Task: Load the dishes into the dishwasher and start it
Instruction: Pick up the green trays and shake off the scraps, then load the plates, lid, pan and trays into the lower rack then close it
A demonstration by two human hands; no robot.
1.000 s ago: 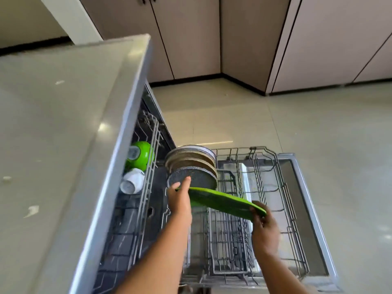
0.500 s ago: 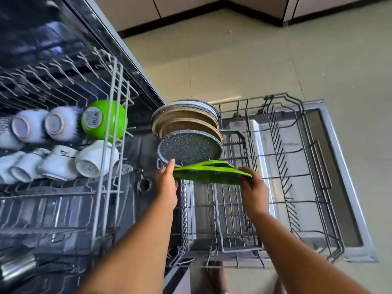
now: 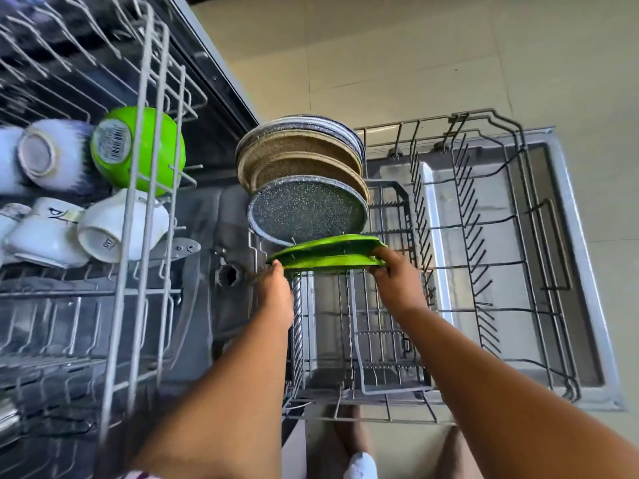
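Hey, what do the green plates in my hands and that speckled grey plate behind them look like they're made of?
Green plates: probably plastic or melamine, judging by the uniform bright colour and thin rims. Speckled grey plate: likely glazed stoneware with a granite-look finish, though melamine is possible.

There were two hands, two green plates, one green bowl, and several upright speckled plates; exact number unclear.
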